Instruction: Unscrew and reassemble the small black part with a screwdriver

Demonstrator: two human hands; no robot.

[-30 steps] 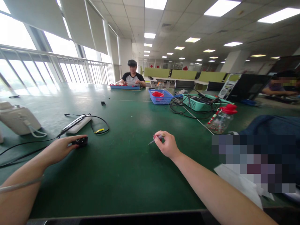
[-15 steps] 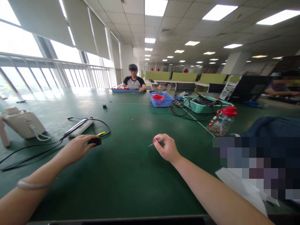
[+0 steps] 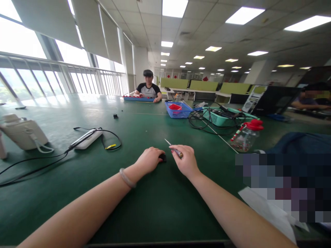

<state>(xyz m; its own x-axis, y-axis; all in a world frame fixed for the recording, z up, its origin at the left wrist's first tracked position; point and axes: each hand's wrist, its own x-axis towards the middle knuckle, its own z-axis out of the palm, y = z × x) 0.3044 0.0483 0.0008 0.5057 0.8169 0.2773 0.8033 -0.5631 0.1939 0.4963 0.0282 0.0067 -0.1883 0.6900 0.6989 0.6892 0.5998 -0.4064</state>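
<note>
Head view: I see the left hand (image 3: 148,160) gripping a small black boxy object (image 3: 162,157) near the right hand (image 3: 186,160), which pinches a slim metal-tipped tool (image 3: 178,152); smooth green tabletop (image 3: 155,210) stretches toward its near edge (image 3: 155,243).

Tabletop (image 3: 144,210) spans lower frame. Centre: block (image 3: 162,157) in left hand (image 3: 149,160), screwdriver (image 3: 178,152) in right hand (image 3: 187,161). Mid-left: cable (image 3: 67,151) over case (image 3: 89,141). Right of centre: 2 baskets (image 3: 179,113), bottle (image 3: 249,139) before them. Upper centre: person (image 3: 148,91) behind tabletop.
</note>
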